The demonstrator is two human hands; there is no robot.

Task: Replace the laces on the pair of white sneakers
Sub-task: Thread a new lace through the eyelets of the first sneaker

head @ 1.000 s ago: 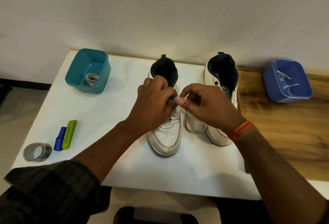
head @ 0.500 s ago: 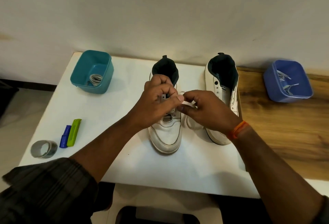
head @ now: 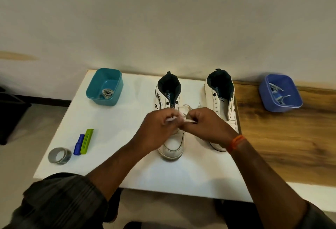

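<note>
Head view looks down on two white sneakers standing side by side on the white worktop (head: 112, 156), toes toward the person, dark collars toward the wall. Under and just beyond the hands stands the left sneaker (head: 171, 145), its toe cap showing below the left wrist and a white lace (head: 185, 109) looping over its tongue area. Partly behind the right hand stands the right sneaker (head: 221, 99), whose eyelets on the visible flaps look empty. Both hands meet over the middle of the left sneaker, knuckles nearly touching. The left hand (head: 160, 125) has its fingers curled and pinches a pale strip of lace at its fingertips; the right hand (head: 207, 125) is likewise curled tight, pinching a lace end between thumb and finger, with an orange band (head: 236, 143) on its wrist. Motion blur hides exactly how the strands cross between them. Far to the left of the left hand and toward the wall sits a teal tub (head: 104, 86) holding a coiled pale lace. Well to the right of the right hand, on the wooden surface (head: 291, 147), sits a blue tub (head: 280, 93) with loose pale laces inside. Near the left forearm lie a tape roll (head: 59, 155), a blue pen-like tool (head: 78, 144) and a green one (head: 87, 141).
</note>
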